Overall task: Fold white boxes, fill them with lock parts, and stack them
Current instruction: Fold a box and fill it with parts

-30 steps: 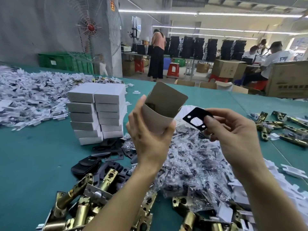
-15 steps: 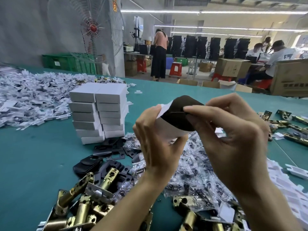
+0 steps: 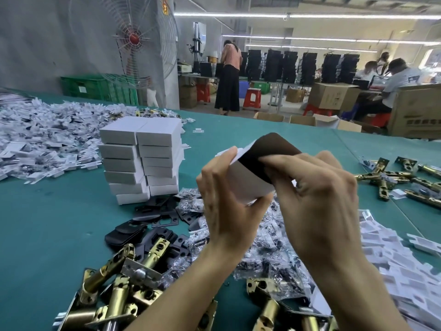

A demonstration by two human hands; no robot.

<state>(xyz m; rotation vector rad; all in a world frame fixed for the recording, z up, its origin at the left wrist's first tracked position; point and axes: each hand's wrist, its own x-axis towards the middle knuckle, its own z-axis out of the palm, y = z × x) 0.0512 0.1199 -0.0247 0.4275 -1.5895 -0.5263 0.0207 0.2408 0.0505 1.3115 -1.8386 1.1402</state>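
We see the two hands brought together on one white box (image 3: 248, 185), lifted above the heap of small plastic bags (image 3: 269, 247) and to the right of the stack of closed boxes (image 3: 143, 158); it does not touch the green table (image 3: 47, 235).

The left hand (image 3: 229, 211) wraps around the body of the box with curled fingers and thumb. We think it tilts the open end toward the other hand so the mouth is easy to reach. The right hand (image 3: 322, 199) has bent fingers at this mouth, lying on the dark inner side. We cannot tell whether they pinch a part, pinch the flap, or only press. Our judgement is that this is the filling step, and the box is kept in the air because the parts lie just under it.

The box is white outside and brown inside. Its rounded flap stands up, not yet closed, and its walls bulge a little in the grip. Brass latch bolts (image 3: 114, 295) and black plates (image 3: 155, 213) lie near.
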